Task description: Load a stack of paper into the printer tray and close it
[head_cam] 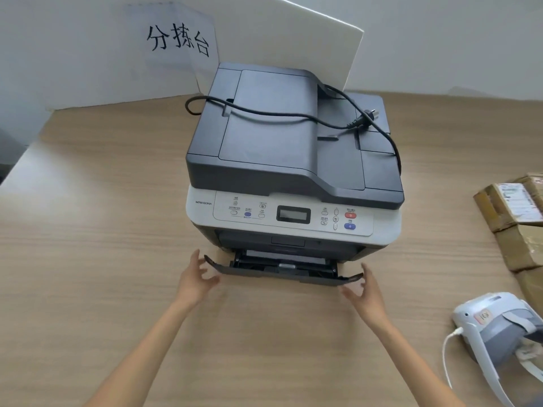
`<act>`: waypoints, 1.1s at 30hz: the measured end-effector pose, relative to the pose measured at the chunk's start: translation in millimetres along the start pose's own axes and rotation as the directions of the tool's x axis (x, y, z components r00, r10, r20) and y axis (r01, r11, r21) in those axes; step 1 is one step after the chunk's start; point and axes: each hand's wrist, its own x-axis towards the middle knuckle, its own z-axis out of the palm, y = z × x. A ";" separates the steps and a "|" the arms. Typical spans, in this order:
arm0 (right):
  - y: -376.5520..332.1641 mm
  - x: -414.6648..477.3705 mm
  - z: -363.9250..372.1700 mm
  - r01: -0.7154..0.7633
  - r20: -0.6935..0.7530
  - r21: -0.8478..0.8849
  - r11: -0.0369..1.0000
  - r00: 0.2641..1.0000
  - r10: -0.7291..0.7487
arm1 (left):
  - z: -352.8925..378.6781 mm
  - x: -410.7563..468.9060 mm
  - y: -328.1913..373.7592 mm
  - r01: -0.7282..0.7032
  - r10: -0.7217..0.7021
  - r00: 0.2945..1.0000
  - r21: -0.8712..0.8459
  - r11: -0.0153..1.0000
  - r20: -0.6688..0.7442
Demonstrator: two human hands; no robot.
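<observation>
Left hand, fingers spread, at the left end of the tray, which stands partly drawn out at the base of the printer on the bench. Right hand, fingers spread, at the tray's right end. Boxes at far right. No paper stack visible.

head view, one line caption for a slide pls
Both open hands, left and right, flank the printer's partly pulled-out paper tray.

Both forearms extended forward, bare. Left hand and right hand open, fingers spread, palms facing inward.
</observation>
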 end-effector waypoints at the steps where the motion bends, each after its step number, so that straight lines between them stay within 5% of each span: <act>1: -7.0 5.6 -1.4 0.049 -0.014 -0.005 0.999 0.999 -0.049 | -1.8 5.4 3.6 -0.049 0.050 0.999 0.053 0.997 -0.021; 8: -22.2 32.2 -11.1 0.084 0.080 0.008 0.996 0.993 -0.085 | -14.9 34.4 20.2 -0.314 0.307 0.949 0.134 0.940 0.065; 16: -7.5 44.3 -3.6 0.081 0.008 0.031 0.996 0.997 -0.082 | -8.6 31.5 24.0 -0.286 0.290 0.957 0.099 0.953 -0.026; 22: -6.9 60.0 10.6 0.069 -0.162 0.008 0.998 0.985 -0.067 | 8.0 33.9 36.9 -0.252 0.276 0.932 0.126 0.959 -0.234; 33: -15.7 19.1 2.7 -0.099 -0.065 0.125 0.987 0.992 0.108 | -6.0 -2.4 35.6 -0.221 0.246 0.965 0.222 0.950 -0.089</act>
